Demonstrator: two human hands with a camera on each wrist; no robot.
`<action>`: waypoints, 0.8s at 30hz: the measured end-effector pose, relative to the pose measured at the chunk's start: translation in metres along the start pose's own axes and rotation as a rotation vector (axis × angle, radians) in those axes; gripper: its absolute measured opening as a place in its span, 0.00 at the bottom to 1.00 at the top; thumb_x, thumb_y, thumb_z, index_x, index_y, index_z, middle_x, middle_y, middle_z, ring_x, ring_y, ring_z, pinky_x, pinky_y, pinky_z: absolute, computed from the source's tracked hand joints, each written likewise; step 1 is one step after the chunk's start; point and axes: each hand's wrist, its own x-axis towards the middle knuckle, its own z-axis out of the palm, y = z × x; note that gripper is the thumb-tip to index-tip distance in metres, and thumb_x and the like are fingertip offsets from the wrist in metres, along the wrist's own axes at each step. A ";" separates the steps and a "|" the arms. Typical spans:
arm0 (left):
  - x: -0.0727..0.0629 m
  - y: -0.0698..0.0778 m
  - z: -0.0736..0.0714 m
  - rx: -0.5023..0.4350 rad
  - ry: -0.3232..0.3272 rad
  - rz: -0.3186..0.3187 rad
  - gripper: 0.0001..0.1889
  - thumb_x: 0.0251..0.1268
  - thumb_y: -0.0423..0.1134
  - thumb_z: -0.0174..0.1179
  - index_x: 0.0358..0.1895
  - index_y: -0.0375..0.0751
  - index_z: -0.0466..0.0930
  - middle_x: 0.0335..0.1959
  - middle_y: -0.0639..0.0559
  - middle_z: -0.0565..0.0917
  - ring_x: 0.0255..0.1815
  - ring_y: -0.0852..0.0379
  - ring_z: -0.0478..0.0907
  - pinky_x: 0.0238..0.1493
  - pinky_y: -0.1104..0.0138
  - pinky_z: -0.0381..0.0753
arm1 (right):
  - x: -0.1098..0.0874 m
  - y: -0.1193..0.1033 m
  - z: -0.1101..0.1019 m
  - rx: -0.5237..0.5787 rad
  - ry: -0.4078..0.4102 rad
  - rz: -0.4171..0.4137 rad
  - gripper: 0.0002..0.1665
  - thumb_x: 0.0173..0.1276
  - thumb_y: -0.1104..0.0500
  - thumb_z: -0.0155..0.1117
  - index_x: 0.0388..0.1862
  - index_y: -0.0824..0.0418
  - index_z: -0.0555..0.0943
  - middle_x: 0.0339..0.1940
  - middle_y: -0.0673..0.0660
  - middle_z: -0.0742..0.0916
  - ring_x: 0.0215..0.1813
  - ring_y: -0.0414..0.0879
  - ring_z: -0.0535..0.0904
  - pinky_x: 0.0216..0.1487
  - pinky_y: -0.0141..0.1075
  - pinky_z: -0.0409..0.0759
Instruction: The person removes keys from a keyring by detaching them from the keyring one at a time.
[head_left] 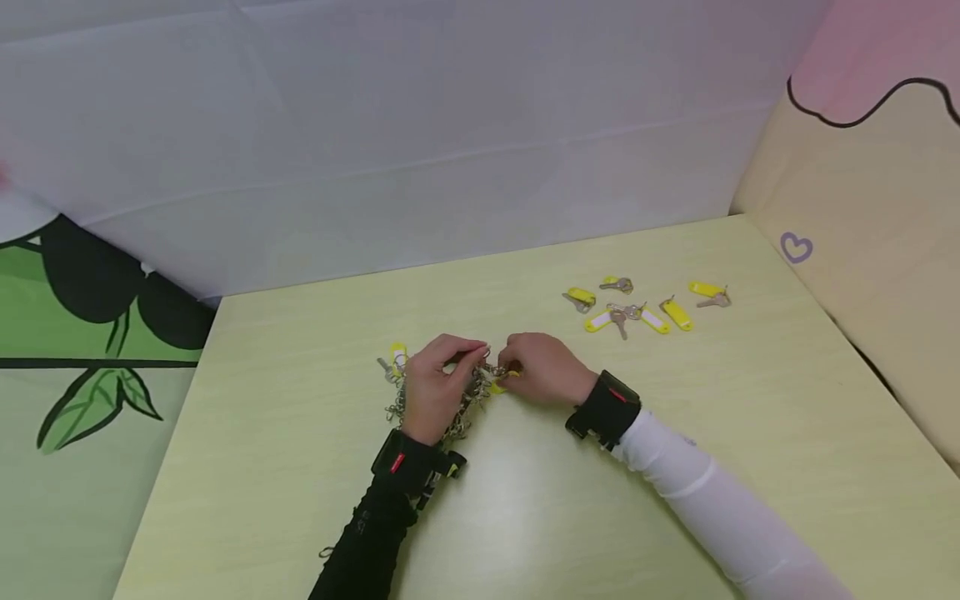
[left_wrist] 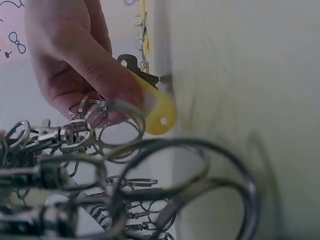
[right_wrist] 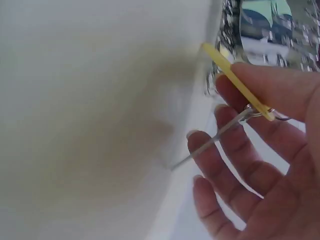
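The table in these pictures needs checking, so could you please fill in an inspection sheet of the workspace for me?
Surface: pale table, upright drapes or panels around it.
Job's things: bunch of metal rings at the left hand; held yellow tag with its key; another yellow tag and key beside the left hand; several yellow-tagged keys lying beyond the right hand.
Clutter: nothing seen.
Grippers: bare hands; the left pinches a ring of the bunch, the right pinches the held yellow tag.
Cables: nothing seen.
Surroundings: plain backdrop behind; printed leaves left.
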 end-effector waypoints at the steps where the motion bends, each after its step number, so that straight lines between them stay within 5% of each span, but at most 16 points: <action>1: 0.000 0.000 0.000 0.008 -0.006 -0.006 0.04 0.68 0.33 0.69 0.43 0.39 0.90 0.38 0.49 0.89 0.37 0.55 0.87 0.42 0.71 0.85 | 0.000 0.002 -0.003 0.032 0.005 0.009 0.03 0.68 0.58 0.74 0.33 0.53 0.88 0.30 0.48 0.84 0.34 0.41 0.77 0.39 0.36 0.74; 5: 0.002 0.001 0.001 0.071 -0.061 -0.100 0.04 0.73 0.38 0.65 0.44 0.43 0.88 0.37 0.52 0.89 0.36 0.59 0.87 0.40 0.68 0.85 | -0.001 0.010 -0.018 0.170 0.020 0.030 0.05 0.71 0.62 0.69 0.40 0.53 0.89 0.37 0.46 0.90 0.39 0.40 0.82 0.45 0.37 0.80; 9: 0.001 0.002 0.003 0.131 -0.174 -0.208 0.05 0.78 0.42 0.61 0.46 0.47 0.83 0.36 0.56 0.89 0.36 0.63 0.86 0.36 0.68 0.81 | -0.001 0.012 -0.029 0.265 0.034 0.017 0.10 0.72 0.65 0.66 0.46 0.53 0.88 0.36 0.47 0.88 0.32 0.41 0.76 0.37 0.35 0.75; 16: -0.005 0.001 0.009 0.028 -0.320 -0.252 0.08 0.77 0.36 0.62 0.53 0.44 0.82 0.42 0.51 0.90 0.39 0.59 0.85 0.41 0.67 0.81 | 0.001 0.007 -0.029 0.291 0.077 -0.008 0.14 0.69 0.68 0.61 0.48 0.53 0.86 0.25 0.47 0.80 0.26 0.40 0.70 0.32 0.33 0.69; 21: -0.006 0.002 0.017 0.102 -0.329 -0.252 0.13 0.74 0.41 0.66 0.57 0.45 0.81 0.40 0.55 0.89 0.35 0.57 0.77 0.37 0.66 0.74 | 0.000 0.006 -0.030 0.315 0.118 0.014 0.14 0.68 0.69 0.61 0.46 0.53 0.84 0.25 0.47 0.79 0.27 0.42 0.72 0.32 0.34 0.70; 24: -0.007 0.002 0.023 0.165 -0.252 -0.193 0.13 0.74 0.41 0.66 0.57 0.43 0.84 0.41 0.52 0.88 0.41 0.53 0.80 0.44 0.62 0.79 | 0.000 0.006 -0.032 0.330 0.120 -0.008 0.13 0.69 0.68 0.61 0.47 0.53 0.83 0.26 0.48 0.79 0.29 0.42 0.73 0.33 0.34 0.71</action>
